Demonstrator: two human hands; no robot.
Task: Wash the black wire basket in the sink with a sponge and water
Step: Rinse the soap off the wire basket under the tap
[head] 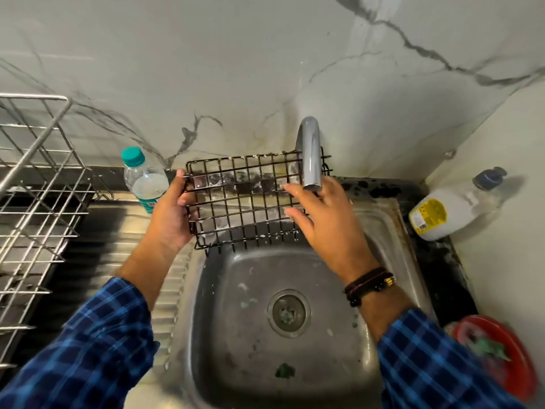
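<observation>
Black wire basket [247, 199], blue checked sleeves [97, 346], teal-capped bottle [144, 178], red bowl [507, 355].

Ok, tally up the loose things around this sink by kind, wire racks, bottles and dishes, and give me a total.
Wire racks: 2 (black wire basket; silver wire dish rack)
Bottles: 2 (clear plastic bottle with teal cap; white plastic jug with dark blue cap)
Dishes: 1 (red round dish)
Total: 5

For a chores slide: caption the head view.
Left hand grips a soapy black wire basket over the steel sink; right hand touches its grid.
</observation>
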